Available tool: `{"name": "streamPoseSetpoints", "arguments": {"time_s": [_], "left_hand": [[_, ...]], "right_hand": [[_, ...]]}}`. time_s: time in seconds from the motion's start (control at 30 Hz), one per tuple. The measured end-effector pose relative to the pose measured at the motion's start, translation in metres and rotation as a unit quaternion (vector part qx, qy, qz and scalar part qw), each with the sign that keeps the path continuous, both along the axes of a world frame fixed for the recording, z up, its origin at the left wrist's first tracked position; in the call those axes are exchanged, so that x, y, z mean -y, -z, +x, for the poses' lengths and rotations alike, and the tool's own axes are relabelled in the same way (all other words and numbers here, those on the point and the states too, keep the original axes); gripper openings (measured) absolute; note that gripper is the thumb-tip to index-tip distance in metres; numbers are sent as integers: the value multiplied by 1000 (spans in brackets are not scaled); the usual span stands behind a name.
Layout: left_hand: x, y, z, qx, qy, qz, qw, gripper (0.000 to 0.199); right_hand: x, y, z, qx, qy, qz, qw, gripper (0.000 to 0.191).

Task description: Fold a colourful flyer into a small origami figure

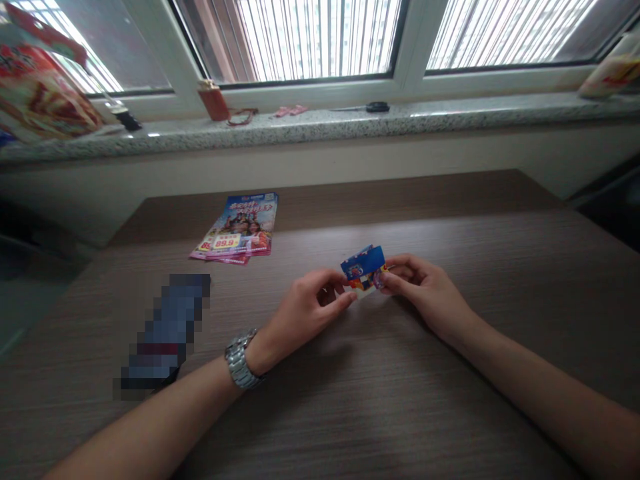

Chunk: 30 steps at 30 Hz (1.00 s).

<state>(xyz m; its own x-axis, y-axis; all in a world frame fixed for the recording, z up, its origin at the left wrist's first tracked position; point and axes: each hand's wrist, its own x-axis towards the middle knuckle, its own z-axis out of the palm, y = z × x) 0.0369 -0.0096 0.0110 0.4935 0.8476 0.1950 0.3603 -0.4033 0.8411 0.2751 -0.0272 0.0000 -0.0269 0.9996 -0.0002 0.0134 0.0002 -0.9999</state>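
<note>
Looks like your left hand and right hand are each pinching an edge of that folded colorful paper over the table, so careful, an uneven tug could crease or rip it.

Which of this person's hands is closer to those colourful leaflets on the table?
The left hand. It is just right of and below the leaflets in the picture; the right hand is farther right, beyond the folded paper.

On the table, leaflets lie left of the paper
</note>
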Motion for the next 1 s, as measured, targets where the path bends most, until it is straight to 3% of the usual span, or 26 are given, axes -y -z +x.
{"name": "streamPoseSetpoints", "arguments": {"time_s": [0.23, 0.47, 1.0], "left_hand": [[2, -4, 1, -47, 33, 18, 998, 12], [-1, -2, 0, -39, 25, 16, 999, 15], [0, -7, 2, -18, 30, -66, 997, 22]], "right_hand": [[5, -2, -7, -38, 1, -30, 999, 30], [5, -3, -7, -60, -1, -54, 997, 32], [6, -9, -7, -68, -13, -65, 995, 30]]}}
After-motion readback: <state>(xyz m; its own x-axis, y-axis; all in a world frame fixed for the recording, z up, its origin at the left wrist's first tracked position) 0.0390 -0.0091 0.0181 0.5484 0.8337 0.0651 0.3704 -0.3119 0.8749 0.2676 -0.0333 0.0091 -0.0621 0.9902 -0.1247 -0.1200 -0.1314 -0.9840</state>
